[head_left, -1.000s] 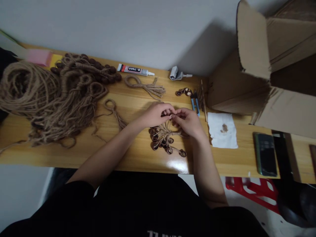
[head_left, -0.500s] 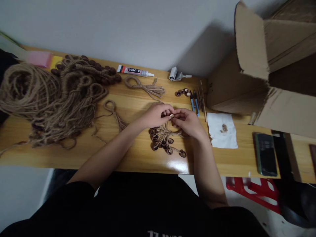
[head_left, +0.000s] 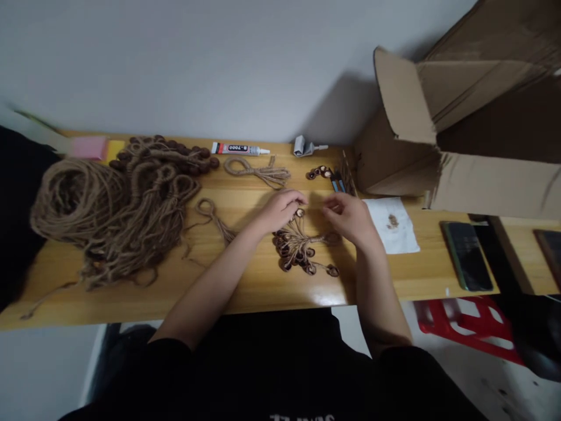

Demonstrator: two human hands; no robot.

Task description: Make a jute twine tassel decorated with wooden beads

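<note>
Head view: Right hand (head_left: 348, 217) draws away from left hand (head_left: 279, 210)

Its parted fingers show nothing held, suggesting a pause over one brown cup (head_left: 300, 213). The twine bundle (head_left: 301, 238) lies on the table (head_left: 258, 286) below the hands. Left fingertips are hidden; whether they grip that cup cannot be told.

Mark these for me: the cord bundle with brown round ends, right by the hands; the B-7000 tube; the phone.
Cord bundle (head_left: 302, 238): head view, on its fanned cords.
B-7000 tube (head_left: 237, 149): head view, on its printed label.
Phone (head_left: 470, 255): head view, on its dark screen.
</note>
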